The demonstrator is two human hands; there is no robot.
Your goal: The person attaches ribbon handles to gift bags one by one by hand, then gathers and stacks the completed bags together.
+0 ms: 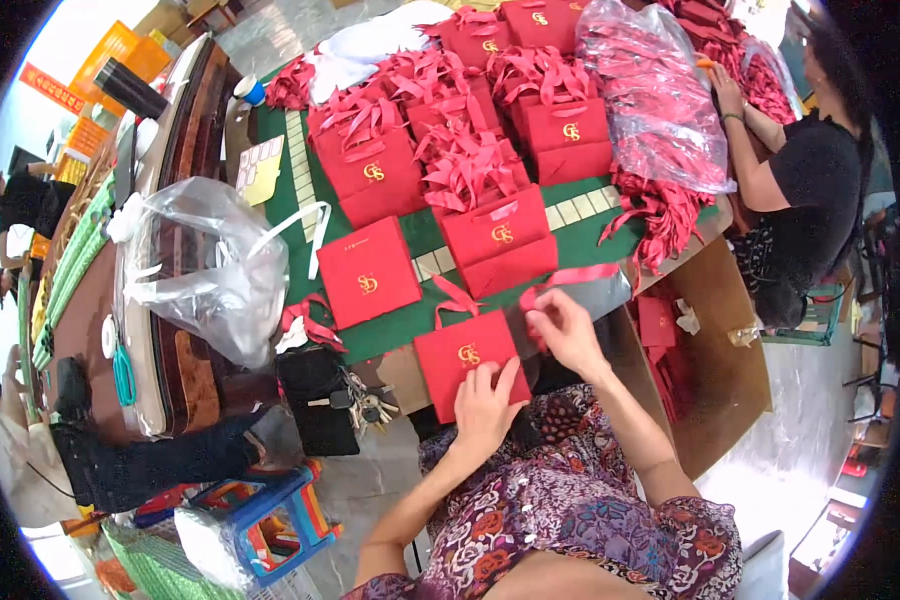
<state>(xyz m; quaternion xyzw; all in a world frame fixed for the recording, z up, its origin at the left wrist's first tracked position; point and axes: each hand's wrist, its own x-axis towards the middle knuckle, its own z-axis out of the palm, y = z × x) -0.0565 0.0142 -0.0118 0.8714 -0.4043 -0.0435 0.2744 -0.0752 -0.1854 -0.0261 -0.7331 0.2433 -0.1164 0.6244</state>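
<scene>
A small red gift bag [440,364] with a gold emblem lies at the table's near edge, in front of my body. My left hand [485,405] holds its lower right part, bent fingers on the front face. A red ribbon handle [455,299] loops up from the bag's top. Just right of the bag, my right hand [567,332] pinches a red ribbon [582,274] between thumb and fingers. One end of that ribbon trails right across the table; its lower part is hidden behind my hand. A flat red bag [370,275] lies just beyond, to the left.
Rows of ribboned red bags [502,240] stand on the green table [370,345]. A plastic-wrapped ribbon bundle [650,100] lies at right, near a co-worker [815,165]. An open cardboard box [720,370] stands right of me. Keys [365,403] and a clear plastic bag [215,260] are left.
</scene>
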